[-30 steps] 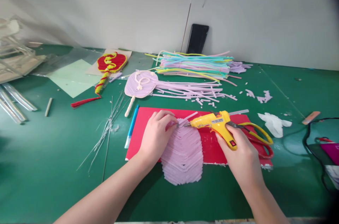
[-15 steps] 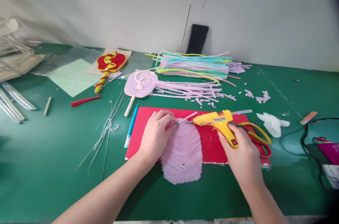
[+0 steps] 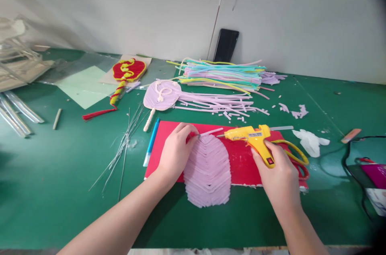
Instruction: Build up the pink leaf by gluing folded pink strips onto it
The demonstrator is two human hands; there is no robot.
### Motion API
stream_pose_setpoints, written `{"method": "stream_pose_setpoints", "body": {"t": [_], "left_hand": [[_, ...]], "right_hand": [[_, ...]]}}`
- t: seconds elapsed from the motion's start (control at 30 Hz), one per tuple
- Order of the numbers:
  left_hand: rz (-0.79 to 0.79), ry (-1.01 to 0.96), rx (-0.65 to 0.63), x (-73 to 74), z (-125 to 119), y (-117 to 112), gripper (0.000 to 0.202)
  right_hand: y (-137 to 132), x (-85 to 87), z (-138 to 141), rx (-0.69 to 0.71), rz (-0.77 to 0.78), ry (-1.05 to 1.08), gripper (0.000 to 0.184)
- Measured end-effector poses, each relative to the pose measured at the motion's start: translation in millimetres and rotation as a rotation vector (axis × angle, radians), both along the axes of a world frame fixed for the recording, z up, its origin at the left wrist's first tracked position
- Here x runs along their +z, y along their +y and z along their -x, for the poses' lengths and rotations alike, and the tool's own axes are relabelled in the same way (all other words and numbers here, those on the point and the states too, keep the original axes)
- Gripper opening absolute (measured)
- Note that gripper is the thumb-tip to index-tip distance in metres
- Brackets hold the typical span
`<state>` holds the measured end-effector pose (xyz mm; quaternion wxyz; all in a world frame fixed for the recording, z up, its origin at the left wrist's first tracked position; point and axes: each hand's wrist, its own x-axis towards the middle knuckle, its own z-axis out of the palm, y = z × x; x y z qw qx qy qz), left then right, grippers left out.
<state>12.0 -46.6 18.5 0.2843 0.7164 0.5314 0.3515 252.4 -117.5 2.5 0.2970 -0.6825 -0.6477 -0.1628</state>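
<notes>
My left hand (image 3: 179,146) is closed in a pinch on one end of a short lilac pipe cleaner piece (image 3: 211,131). This piece lies at the top edge of a lilac oval panel (image 3: 208,170) made of slanted pipe cleaner strips. My right hand (image 3: 279,174) is wrapped round the handle of a yellow hot glue gun (image 3: 251,136), a clear glue stick (image 3: 282,128) poking out of its back. The gun's nozzle points left, just right of the panel's top and apart from the piece. Under the panel is a red board (image 3: 241,162).
Scissors (image 3: 297,154) with yellow and red handles lie beside my right hand. Farther back are a lilac fan (image 3: 163,95), a red-yellow fan (image 3: 129,70), a pipe cleaner bundle (image 3: 223,75) and a phone (image 3: 226,45). Thin wires (image 3: 123,146) lie left, a black cable (image 3: 350,166) right.
The glue gun has drawn back slightly to the right, away from the panel and the short piece. My left hand has shifted slightly left, and the piece now lies at a flatter angle.
</notes>
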Motion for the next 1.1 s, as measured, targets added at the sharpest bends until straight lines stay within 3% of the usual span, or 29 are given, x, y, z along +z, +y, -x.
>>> {"method": "stream_pose_setpoints", "body": {"t": [0.33, 1.1], "left_hand": [[-0.038, -0.026, 0.048, -4.2, 3, 9, 0.015], [-0.055, 0.119, 0.060, -5.3, 4, 7, 0.012]], "right_hand": [[-4, 19.7, 34, 0.069, -0.008, -0.094, 0.031], [10, 18.0, 50, 0.080, 0.030, -0.129, 0.027]]}}
